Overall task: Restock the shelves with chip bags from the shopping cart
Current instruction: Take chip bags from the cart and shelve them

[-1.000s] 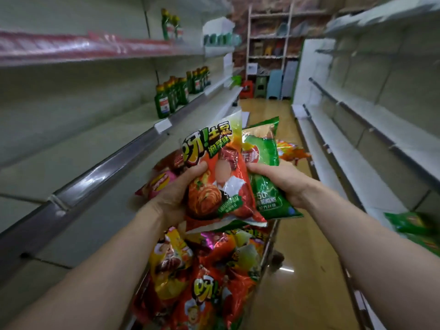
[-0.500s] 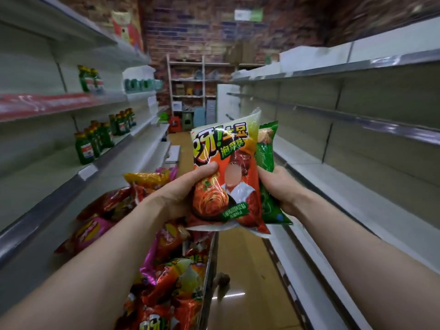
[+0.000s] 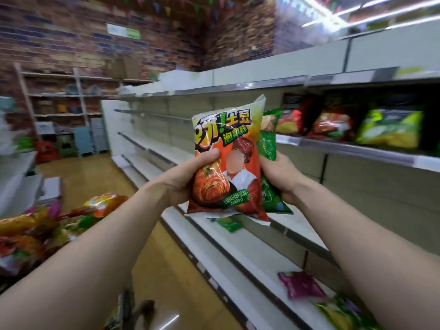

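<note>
Nearest, a heap of chip bags lies at the lower left and a purple packet rests near the front edge of the bottom shelf. Above the aisle, the left hand clamps the orange chip bag upright, thumb across its left edge. The right hand curls round the green chip bag, which is tucked behind the orange one and touches it. Beyond, stocked bags line the upper shelf's front edge.
</note>
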Tool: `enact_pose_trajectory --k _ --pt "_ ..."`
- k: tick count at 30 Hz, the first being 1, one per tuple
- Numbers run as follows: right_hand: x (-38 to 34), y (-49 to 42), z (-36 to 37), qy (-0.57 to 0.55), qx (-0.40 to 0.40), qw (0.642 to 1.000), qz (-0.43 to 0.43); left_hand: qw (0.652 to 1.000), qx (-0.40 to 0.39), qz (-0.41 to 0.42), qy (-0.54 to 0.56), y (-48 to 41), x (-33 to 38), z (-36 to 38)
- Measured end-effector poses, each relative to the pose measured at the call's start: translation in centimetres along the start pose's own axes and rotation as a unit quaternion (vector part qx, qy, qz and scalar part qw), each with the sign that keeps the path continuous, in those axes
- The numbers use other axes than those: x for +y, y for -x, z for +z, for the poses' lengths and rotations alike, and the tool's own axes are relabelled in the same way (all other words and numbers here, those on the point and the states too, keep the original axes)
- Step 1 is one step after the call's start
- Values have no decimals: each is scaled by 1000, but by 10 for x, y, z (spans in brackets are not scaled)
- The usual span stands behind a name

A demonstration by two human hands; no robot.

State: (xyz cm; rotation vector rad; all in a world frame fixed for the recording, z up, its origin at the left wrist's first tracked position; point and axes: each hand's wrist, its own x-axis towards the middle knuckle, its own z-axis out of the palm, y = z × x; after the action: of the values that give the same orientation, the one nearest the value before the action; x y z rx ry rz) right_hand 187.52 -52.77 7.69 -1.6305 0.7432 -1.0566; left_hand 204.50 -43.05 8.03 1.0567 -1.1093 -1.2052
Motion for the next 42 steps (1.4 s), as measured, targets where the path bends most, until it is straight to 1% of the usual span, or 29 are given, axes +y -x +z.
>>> enact_pose_trajectory --k 4,7,11,15,18,22,26,31,35,39,42 --pt "-16 30 -79 18 67 998 -5 996 -89 6 -7 -21 6 77" --pt "-28 59 -135 20 104 994 -22 993 -121 3 -2 -30 6 135" --pt "-43 110 -208 25 165 986 -26 983 -185 7 -1 -38 0 215" --pt "-57 158 -281 53 207 977 -21 971 -237 4 -5 -37 -9 299" --pt "-64 193 -330 69 231 970 -22 965 -262 2 -3 -33 -14 358" --pt "-74 238 -387 59 268 961 -20 959 -282 1 11 -31 -23 429" --pt "-80 274 -437 68 306 950 9 956 -294 -16 0 -33 -34 491" --pt "-82 306 -488 48 335 940 46 947 -317 -42 21 -43 -44 552" --pt "-83 318 -526 47 376 922 76 953 -292 -78 20 -64 -49 597" --pt "-83 317 -566 64 419 899 110 947 -299 -120 1 -92 -44 636" --pt "-84 307 -594 52 433 890 135 943 -303 -138 0 -120 -37 656"
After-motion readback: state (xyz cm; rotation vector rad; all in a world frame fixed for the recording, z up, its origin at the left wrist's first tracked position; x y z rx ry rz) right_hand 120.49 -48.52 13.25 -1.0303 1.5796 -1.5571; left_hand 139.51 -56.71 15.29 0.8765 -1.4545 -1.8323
